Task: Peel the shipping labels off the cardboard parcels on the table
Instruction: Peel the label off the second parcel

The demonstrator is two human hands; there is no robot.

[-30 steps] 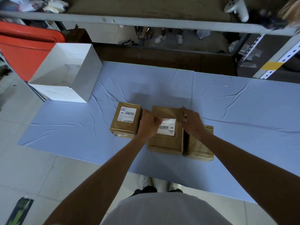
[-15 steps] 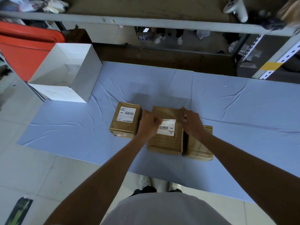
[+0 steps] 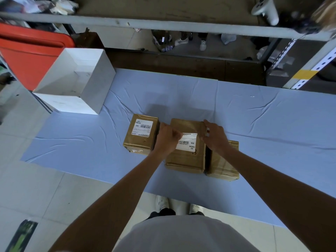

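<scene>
While my left hand works at the far left corner of the white rectangular barcoded shipping label, fingers curled tight against it, my right hand steadies the middle brown cardboard parcel, fingers wrapped over its far right edge. My knuckles hide the fingertips, so the pinch on the label corner is probable, not confirmed.

Procedure: raise the corner low, then draw it slowly across the box top toward the near right, so the paper comes away whole. Press down with the right hand so the parcel does not slide on the pale blue tablecloth. Most of the label lies flat.

The left brown cardboard parcel, just beside my left hand, carries its own white label. The right brown parcel, touching the middle one, shows none from here.

Containers: the open white cardboard box at the table's far left corner shows only white walls and floor. The red plastic bin beyond it is closed to view.
</scene>
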